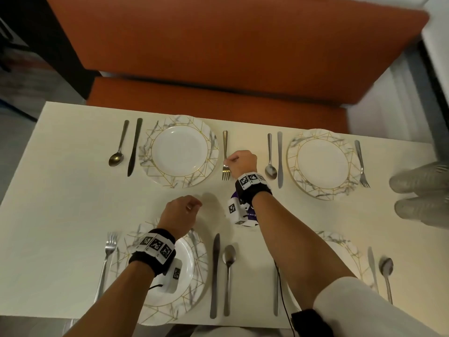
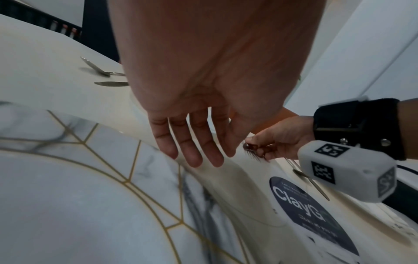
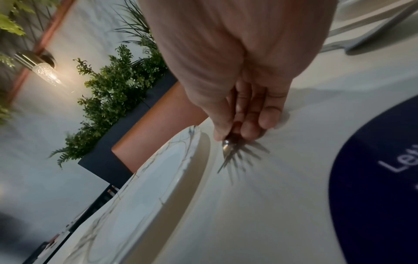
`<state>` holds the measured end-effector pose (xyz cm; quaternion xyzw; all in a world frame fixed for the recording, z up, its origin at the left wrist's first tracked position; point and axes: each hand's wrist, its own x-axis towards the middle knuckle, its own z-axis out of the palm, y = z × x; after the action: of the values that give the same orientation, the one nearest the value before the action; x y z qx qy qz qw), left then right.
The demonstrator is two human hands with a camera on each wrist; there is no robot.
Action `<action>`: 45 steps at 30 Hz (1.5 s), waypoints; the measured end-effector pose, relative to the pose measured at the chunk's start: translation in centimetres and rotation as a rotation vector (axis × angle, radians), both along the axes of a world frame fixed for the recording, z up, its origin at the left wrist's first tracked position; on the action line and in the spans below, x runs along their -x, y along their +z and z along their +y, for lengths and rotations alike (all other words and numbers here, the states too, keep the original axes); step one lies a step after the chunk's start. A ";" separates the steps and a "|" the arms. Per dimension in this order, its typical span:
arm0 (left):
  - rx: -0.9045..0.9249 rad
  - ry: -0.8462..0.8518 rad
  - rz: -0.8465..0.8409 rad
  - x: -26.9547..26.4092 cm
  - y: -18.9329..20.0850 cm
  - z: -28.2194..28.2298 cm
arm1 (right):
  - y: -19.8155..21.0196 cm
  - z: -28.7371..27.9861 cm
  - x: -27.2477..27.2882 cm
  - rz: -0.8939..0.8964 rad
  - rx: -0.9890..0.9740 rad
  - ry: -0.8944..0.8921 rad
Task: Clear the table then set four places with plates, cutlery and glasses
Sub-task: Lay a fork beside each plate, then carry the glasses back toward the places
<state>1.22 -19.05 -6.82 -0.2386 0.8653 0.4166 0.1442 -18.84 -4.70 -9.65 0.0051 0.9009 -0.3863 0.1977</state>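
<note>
The right hand [image 1: 243, 162] pinched a fork [image 1: 226, 155] (lying beside the far plate [image 1: 178, 150]); the left hand [image 1: 179, 212] hovered with relaxed fingers, holding nothing, above the surface [image 1: 60, 190].

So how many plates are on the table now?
4: far-left plate, far-right plate, near-left plate, and near-right plate, mostly hidden under the right forearm.

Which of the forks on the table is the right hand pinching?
The fork right of the far-left plate; the right hand pinches its neck. The other forks lie untouched.
</note>
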 end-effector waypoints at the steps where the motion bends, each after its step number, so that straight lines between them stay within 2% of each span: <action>1: -0.003 0.000 0.003 0.0 0.0 0.1 | -0.1 -0.1 0.2 -0.004 -0.006 -0.009; 19: -0.015 0.014 0.063 -0.3 0.4 0.3 | 0.5 -1.4 -0.1 -0.028 -0.069 -0.017; 26: -0.016 0.018 0.092 -0.5 1.0 0.5 | 1.7 0.0 -1.5 -0.015 -0.059 -0.022; 33: -0.050 -0.026 0.157 0.5 2.4 3.1 | 4.4 5.6 -4.7 0.079 0.042 0.043; 39: -0.098 -0.138 0.223 1.9 3.8 8.5 | 7.2 13.1 -7.6 0.139 0.149 -0.041; 45: -0.157 -0.223 0.258 3.9 6.2 17.1 | 9.9 22.8 -10.1 0.182 0.215 -0.169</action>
<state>-2.72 -1.91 -0.57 -0.0740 0.8624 0.4916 0.0953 -8.74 18.10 0.24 0.0249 0.8649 -0.4947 0.0815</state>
